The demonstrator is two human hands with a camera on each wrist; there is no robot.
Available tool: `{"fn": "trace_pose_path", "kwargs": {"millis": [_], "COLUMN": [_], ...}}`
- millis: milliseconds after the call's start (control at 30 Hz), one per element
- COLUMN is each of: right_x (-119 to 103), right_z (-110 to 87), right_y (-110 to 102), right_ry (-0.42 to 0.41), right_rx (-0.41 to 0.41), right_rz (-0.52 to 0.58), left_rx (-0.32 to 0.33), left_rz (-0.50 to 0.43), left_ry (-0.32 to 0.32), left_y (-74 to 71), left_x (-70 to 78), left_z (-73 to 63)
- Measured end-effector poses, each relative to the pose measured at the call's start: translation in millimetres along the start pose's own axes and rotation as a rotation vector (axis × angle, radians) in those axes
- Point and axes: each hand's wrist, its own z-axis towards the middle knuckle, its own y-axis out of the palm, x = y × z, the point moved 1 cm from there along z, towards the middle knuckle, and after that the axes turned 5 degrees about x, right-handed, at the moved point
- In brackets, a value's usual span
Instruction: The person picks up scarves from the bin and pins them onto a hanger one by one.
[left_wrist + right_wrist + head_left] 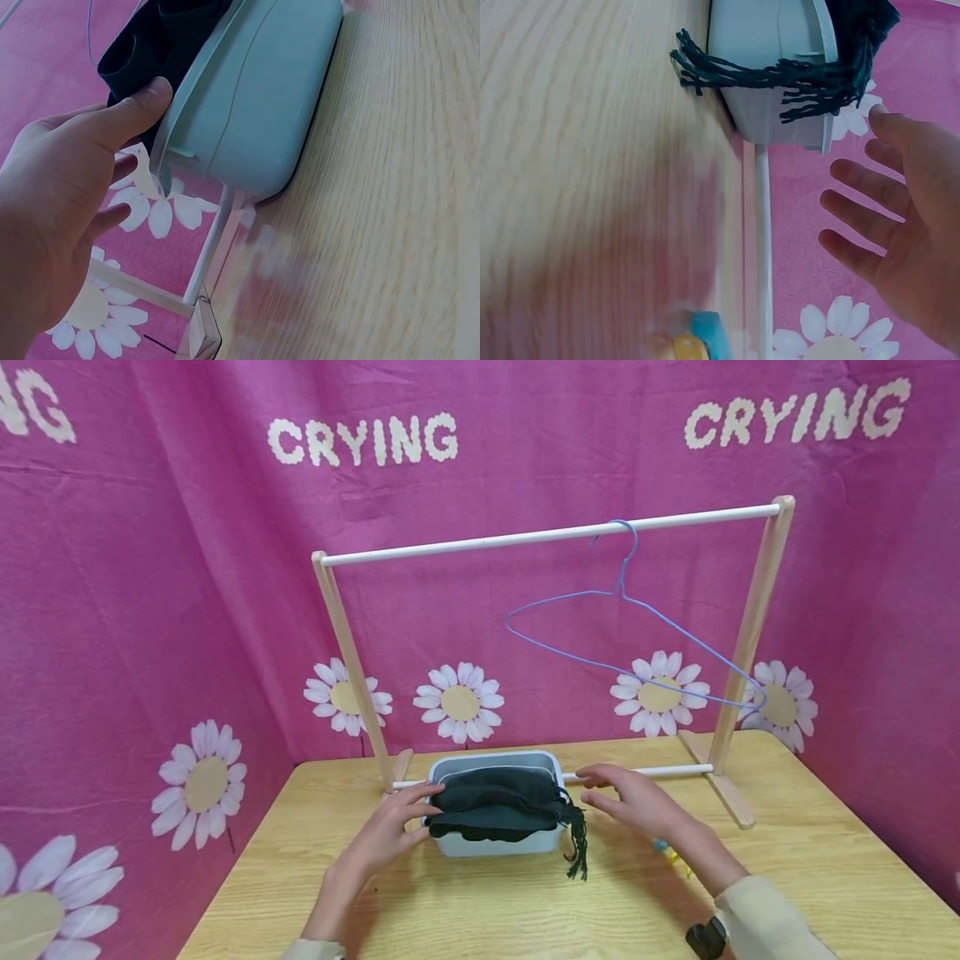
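Observation:
A black fringed scarf [495, 802] lies folded in a light grey plastic box [498, 845] on the table, its tassels hanging over the right side. My left hand [390, 827] is at the box's left end, its thumb touching the scarf by the rim in the left wrist view; the fingers are loosely bent and I see no firm grip. To the right of the box my right hand [637, 802] hovers with fingers spread and holding nothing. In the right wrist view its fingertips stay apart from the tassels [802, 79].
Behind the box stands a wooden rack with a white top rail [480, 542]. A blue wire hanger [622, 593] hangs from it, right of the middle. Small blue and yellow items [672, 856] lie under the right forearm. A pink curtain [480, 468] encloses the table.

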Motion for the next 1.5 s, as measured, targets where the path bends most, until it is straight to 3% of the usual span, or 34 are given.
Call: {"fn": "trace_pose_path", "kwargs": {"millis": [233, 533, 700, 800, 933, 1000, 1200, 1267, 1367, 1500], "right_x": [1, 1, 2, 2, 1, 0, -2, -2, -3, -3], "right_z": [-2.5, 2.6, 1.8, 2.1, 3.5, 4.0, 5.4, 5.7, 6.6, 6.2], "right_y": [10, 15, 17, 19, 20, 20, 21, 22, 24, 26], "right_ry": [-0.024, -0.023, -0.031, -0.044, -0.072, -0.090, -0.065, -0.049, -0.049, -0.034], "right_rx": [0.012, -0.019, -0.026, -0.021, -0.009, -0.010, -0.057, -0.069, -0.077, -0.086], "right_rz": [0.063, 0.104, 0.105, 0.099, 0.094, 0.099, 0.114, 0.111, 0.118, 0.138], "left_rx": [0.105, 0.454, 0.569, 0.571, 0.506, 0.461, 0.285, 0.248, 0.246, 0.307], "left_rz": [-0.004, 0.032, -0.041, -0.160, -0.275, -0.271, -0.172, -0.163, -0.172, -0.199], "left_ry": [0.038, 0.105, 0.169, 0.197, 0.234, 0.225, 0.077, 0.061, 0.073, 0.102], "left_y": [6.5, 24.7, 31.3, 32.3, 32.7, 32.4, 28.7, 28.1, 28.4, 27.2], "left_x": [3.0, 1.1, 4.0, 6.5, 8.1, 8.6, 8.7, 8.6, 8.2, 11.6], "left_z": [0.4, 1.4, 6.5, 9.6, 13.0, 13.3, 9.7, 10.0, 12.0, 14.3]}}
